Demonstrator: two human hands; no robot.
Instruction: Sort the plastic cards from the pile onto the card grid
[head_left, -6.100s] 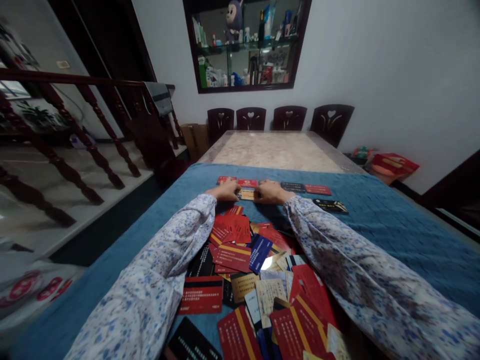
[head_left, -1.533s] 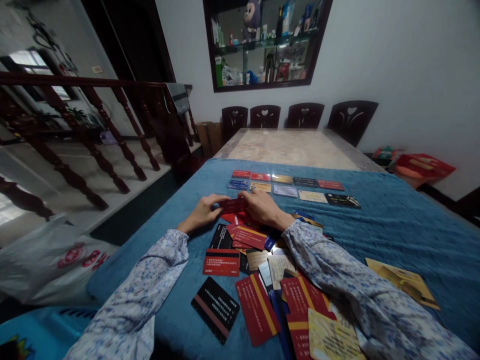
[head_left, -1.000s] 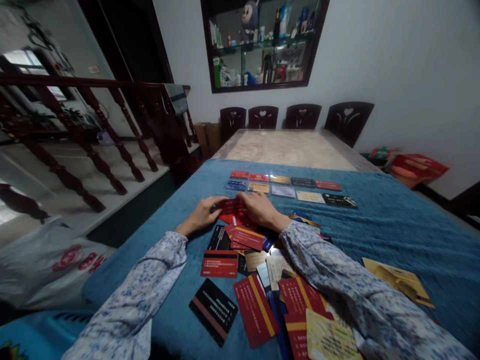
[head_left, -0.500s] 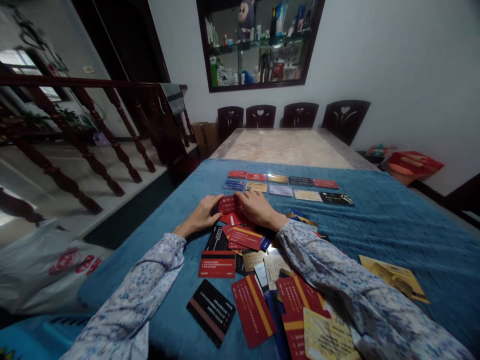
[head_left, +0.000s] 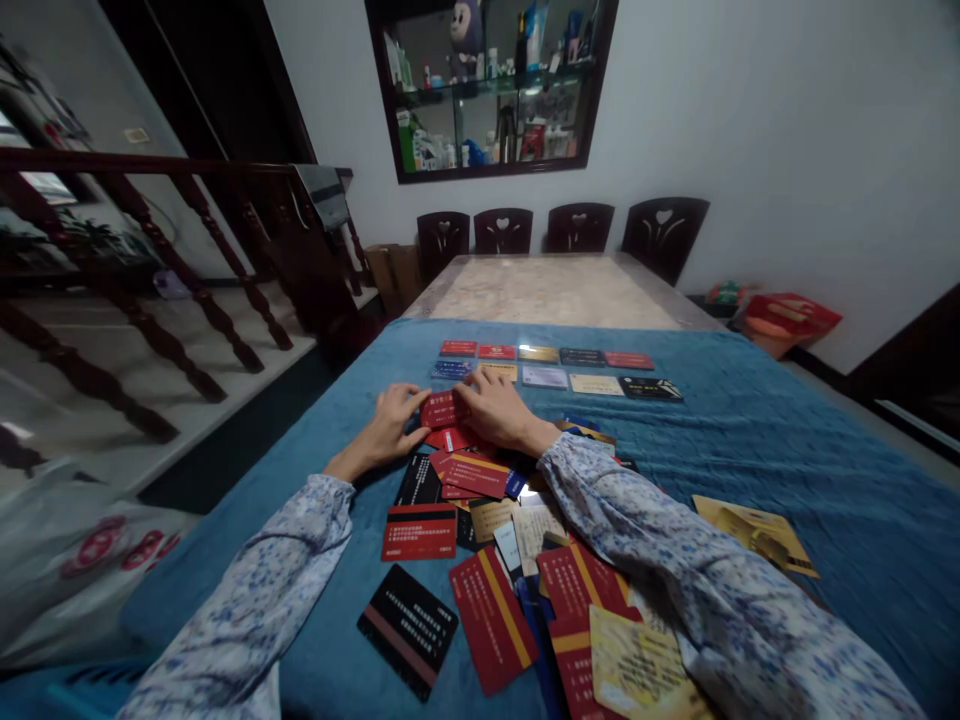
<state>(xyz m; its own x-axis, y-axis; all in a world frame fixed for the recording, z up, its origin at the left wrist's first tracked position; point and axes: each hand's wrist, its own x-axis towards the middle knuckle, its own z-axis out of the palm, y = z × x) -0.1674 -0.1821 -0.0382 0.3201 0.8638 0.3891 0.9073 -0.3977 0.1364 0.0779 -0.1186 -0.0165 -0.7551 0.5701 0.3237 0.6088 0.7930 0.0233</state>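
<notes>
Between my two hands is a red card (head_left: pixel 438 410) with pale print, tilted up above the cloth. My left hand (head_left: pixel 386 428) grips its left edge, thumb low and fingers at the top. My right hand (head_left: pixel 498 408) has its fingers on the card's right side and covers part of it. Just below lies another red card (head_left: pixel 448 440), partly hidden. A loose heap of cards spreads toward me, among them a red card with a black stripe (head_left: pixel 418 532), a black card (head_left: pixel 409 630) and a yellow card (head_left: pixel 637 665).
Beyond my hands, two rows of cards lie flat, including a white card (head_left: pixel 545 377) and a black card (head_left: pixel 651 388). A gold card (head_left: pixel 754 535) lies right of my sleeve. Blue cloth (head_left: pixel 750 430) covers the near table; bare tabletop (head_left: pixel 555 290) and chairs are behind.
The whole view has shifted slightly, so things appear further left. Both hands stay on the same red card, with little visible movement.
</notes>
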